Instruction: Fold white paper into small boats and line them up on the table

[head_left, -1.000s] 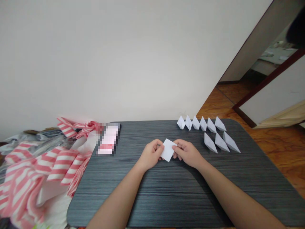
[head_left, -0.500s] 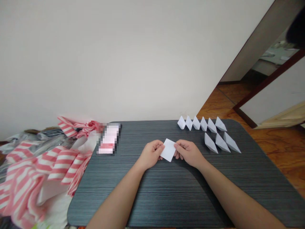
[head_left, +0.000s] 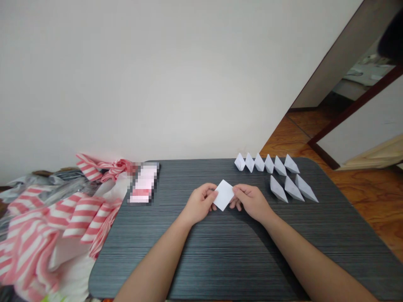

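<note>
Between my hands is a small folded square of white paper (head_left: 223, 195), turned so its corners point up, down and sideways. My left hand (head_left: 200, 202) pinches its left corner, thumb on top and fingers curled beneath. At the right corner, my right hand (head_left: 251, 201) grips it the same way, with thumb and fingers closed on the edge. Both hands are just above the dark table (head_left: 204, 260). To the right stand several white folded paper boats, a back row with one boat (head_left: 259, 162) in its middle and a front row around another boat (head_left: 294, 188).
A blurred-out pinkish item (head_left: 144, 183) lies at the table's left back corner. Red-and-white striped cloth (head_left: 83, 214) is heaped along the left side. A white wall (head_left: 176, 84) rises behind the table, and wooden floor (head_left: 355, 188) shows at the right.
The paper square has turned slightly and shifted a little up between my hands. My right hand has moved slightly to the right, still pinching. The boats have stayed put.
</note>
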Action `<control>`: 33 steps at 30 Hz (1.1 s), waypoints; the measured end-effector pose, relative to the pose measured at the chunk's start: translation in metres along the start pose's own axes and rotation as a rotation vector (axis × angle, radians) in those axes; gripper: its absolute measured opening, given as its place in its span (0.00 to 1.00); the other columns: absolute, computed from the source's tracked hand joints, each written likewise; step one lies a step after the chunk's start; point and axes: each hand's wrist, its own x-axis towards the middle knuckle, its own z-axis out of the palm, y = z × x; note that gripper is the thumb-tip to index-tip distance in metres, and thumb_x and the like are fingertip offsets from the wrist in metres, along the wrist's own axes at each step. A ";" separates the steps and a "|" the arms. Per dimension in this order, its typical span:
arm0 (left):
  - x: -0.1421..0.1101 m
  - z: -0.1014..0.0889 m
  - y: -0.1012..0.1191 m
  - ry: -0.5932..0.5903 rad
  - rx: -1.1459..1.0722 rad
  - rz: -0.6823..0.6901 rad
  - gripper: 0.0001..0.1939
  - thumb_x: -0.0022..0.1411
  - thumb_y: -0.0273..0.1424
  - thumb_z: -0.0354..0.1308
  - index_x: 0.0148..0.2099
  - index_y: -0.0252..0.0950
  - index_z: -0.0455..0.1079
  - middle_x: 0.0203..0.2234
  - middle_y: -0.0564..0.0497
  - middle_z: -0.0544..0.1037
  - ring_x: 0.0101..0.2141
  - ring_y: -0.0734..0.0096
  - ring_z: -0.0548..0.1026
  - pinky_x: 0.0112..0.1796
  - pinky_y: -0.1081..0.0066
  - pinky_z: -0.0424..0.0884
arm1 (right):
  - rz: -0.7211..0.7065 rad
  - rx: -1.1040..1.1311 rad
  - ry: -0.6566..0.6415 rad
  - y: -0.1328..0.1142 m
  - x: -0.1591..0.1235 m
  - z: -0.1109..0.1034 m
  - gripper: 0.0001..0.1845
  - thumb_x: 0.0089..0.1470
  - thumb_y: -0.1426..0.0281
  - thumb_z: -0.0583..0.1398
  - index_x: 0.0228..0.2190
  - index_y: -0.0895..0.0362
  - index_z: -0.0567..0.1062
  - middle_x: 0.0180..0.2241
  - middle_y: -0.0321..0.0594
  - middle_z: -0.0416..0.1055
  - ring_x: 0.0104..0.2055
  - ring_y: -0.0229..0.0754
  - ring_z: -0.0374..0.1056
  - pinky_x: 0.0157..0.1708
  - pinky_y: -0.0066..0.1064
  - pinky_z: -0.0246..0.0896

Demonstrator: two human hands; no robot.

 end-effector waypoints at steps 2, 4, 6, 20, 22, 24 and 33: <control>0.002 -0.001 -0.001 0.062 -0.042 0.005 0.14 0.61 0.38 0.51 0.43 0.34 0.63 0.19 0.57 0.66 0.18 0.79 0.64 0.19 0.79 0.59 | 0.005 0.005 -0.041 0.000 0.000 -0.001 0.19 0.58 0.59 0.52 0.27 0.60 0.72 0.21 0.41 0.73 0.19 0.36 0.66 0.17 0.26 0.57; 0.004 -0.003 -0.002 0.139 -0.050 0.011 0.12 0.60 0.38 0.52 0.40 0.34 0.64 0.20 0.57 0.66 0.19 0.80 0.64 0.20 0.79 0.58 | 0.000 -0.008 -0.092 0.002 0.000 -0.001 0.20 0.59 0.59 0.51 0.28 0.61 0.73 0.23 0.42 0.73 0.20 0.36 0.66 0.17 0.26 0.58; 0.005 -0.004 -0.002 0.182 -0.017 0.019 0.12 0.60 0.37 0.52 0.36 0.33 0.67 0.22 0.55 0.68 0.21 0.80 0.64 0.21 0.79 0.58 | -0.020 -0.007 -0.084 0.003 0.000 -0.001 0.18 0.59 0.59 0.50 0.35 0.60 0.73 0.25 0.41 0.72 0.22 0.37 0.67 0.18 0.26 0.58; 0.003 -0.002 0.000 -0.001 -0.119 0.007 0.24 0.60 0.38 0.53 0.56 0.35 0.56 0.20 0.55 0.70 0.19 0.77 0.68 0.19 0.79 0.60 | -0.122 -0.108 0.065 0.004 -0.001 0.002 0.08 0.58 0.65 0.54 0.36 0.56 0.70 0.20 0.31 0.61 0.20 0.34 0.57 0.21 0.26 0.53; 0.004 -0.002 -0.002 0.002 -0.121 0.003 0.23 0.59 0.38 0.54 0.54 0.34 0.56 0.19 0.55 0.70 0.18 0.77 0.68 0.18 0.79 0.60 | -0.121 -0.133 0.044 0.003 -0.002 0.002 0.11 0.59 0.66 0.52 0.39 0.56 0.71 0.20 0.32 0.61 0.21 0.35 0.58 0.21 0.26 0.54; 0.005 -0.003 -0.004 0.034 -0.127 0.002 0.19 0.59 0.38 0.54 0.50 0.33 0.59 0.18 0.56 0.70 0.17 0.78 0.67 0.17 0.79 0.60 | -0.148 -0.166 -0.012 0.001 -0.002 0.001 0.11 0.59 0.67 0.53 0.40 0.56 0.72 0.22 0.34 0.64 0.23 0.35 0.60 0.24 0.27 0.56; 0.007 -0.004 -0.006 0.070 -0.173 -0.013 0.13 0.59 0.38 0.55 0.38 0.32 0.63 0.20 0.54 0.71 0.17 0.80 0.67 0.16 0.80 0.60 | -0.254 -0.225 -0.156 0.000 -0.004 0.000 0.13 0.54 0.71 0.57 0.43 0.55 0.73 0.36 0.39 0.70 0.34 0.39 0.66 0.34 0.29 0.60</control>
